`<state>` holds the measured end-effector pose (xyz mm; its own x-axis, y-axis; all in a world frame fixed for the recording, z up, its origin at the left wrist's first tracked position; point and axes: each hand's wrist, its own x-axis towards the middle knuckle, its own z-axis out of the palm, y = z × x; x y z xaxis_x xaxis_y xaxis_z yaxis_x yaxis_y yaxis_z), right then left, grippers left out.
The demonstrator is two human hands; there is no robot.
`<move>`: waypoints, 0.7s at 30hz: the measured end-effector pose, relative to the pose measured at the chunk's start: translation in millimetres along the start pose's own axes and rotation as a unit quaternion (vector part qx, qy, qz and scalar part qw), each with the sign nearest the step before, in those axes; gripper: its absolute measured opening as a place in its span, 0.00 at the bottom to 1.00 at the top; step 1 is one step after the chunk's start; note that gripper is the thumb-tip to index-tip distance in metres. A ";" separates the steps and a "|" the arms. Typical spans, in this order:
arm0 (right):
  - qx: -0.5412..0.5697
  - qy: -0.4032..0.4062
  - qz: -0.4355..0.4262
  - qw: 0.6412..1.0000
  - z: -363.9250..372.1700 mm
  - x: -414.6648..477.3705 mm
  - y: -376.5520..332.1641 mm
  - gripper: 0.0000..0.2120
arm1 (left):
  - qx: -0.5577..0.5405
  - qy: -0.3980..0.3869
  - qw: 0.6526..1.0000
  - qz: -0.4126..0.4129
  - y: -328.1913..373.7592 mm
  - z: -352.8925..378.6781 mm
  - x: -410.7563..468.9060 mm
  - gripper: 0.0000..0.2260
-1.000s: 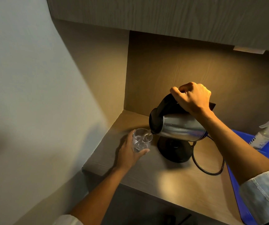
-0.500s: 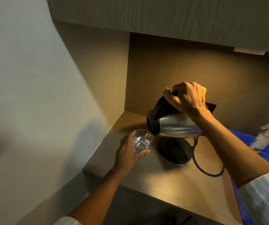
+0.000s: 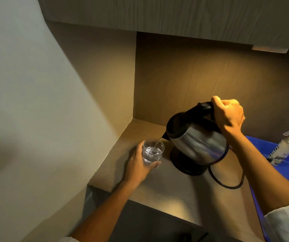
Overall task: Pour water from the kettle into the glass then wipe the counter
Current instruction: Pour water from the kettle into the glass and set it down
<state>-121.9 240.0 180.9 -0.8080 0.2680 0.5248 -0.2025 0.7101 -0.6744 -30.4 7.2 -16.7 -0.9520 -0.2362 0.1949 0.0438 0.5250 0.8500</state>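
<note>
A steel kettle [image 3: 197,144] with a black lid and handle hangs tilted to the left above its black base [image 3: 183,165]. My right hand [image 3: 228,114] grips the handle at the top. A thin stream of water runs from the spout into a clear glass [image 3: 152,153], which is partly filled. My left hand [image 3: 137,165] is wrapped around the glass from the left and holds it on the wooden counter [image 3: 166,193], just left of the base.
A black cord [image 3: 225,182] loops on the counter right of the base. A blue tray [image 3: 279,165] at the right edge holds a spray bottle [image 3: 286,145]. A wall closes the left side, a wooden back panel stands behind, and a cabinet hangs overhead.
The kettle has tipped back toward upright and my right hand has risen to the right. The water level in the glass is higher. My left hand stays on the glass.
</note>
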 end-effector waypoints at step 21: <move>0.398 0.080 0.338 0.849 19.2 -38.3 107.5 0.13 | -0.010 -0.002 1.000 -0.002 -4.9 3.2 1.6 0.46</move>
<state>-123.4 293.6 78.3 -0.8160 0.5692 -0.1010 -0.0834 -0.2888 -0.9538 -33.1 6.9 -22.1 -0.9530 -0.2354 0.1906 0.0464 0.5083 0.8599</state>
